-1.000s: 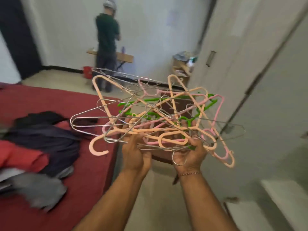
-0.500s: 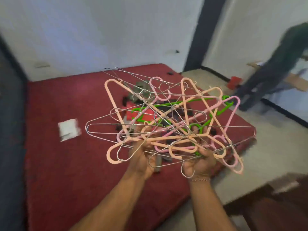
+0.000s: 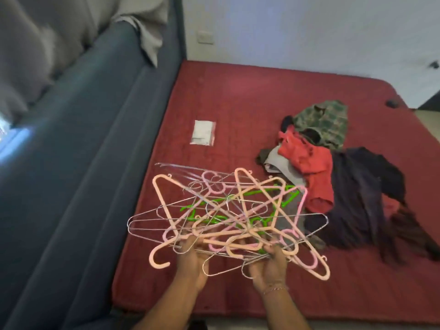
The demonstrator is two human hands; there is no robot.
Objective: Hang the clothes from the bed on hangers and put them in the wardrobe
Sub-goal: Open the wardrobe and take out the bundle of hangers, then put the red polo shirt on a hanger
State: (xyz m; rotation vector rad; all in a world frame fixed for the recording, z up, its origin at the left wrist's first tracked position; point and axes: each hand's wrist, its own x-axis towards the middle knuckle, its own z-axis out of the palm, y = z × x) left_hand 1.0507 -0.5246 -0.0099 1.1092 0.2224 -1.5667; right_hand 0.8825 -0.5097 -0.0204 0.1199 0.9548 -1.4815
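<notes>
Overhead, left hand (image 3: pixel 192 263) and right hand (image 3: pixel 269 267) both curled around tangled hangers (image 3: pixel 226 217), clothes (image 3: pixel 333 177) at two o'clock on bed (image 3: pixel 238 103)

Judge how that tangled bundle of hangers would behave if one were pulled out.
The bundle of hangers, held by the left hand and right hand, looks interlocked, so one would probably drag others. The thin wire ones likely flex; plastic ones seem stiffer.

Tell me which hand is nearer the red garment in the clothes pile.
Right. The right hand grips the bundle of hangers below and slightly left of the red garment; the left hand grips the same bundle farther left, away from the pile.
</notes>
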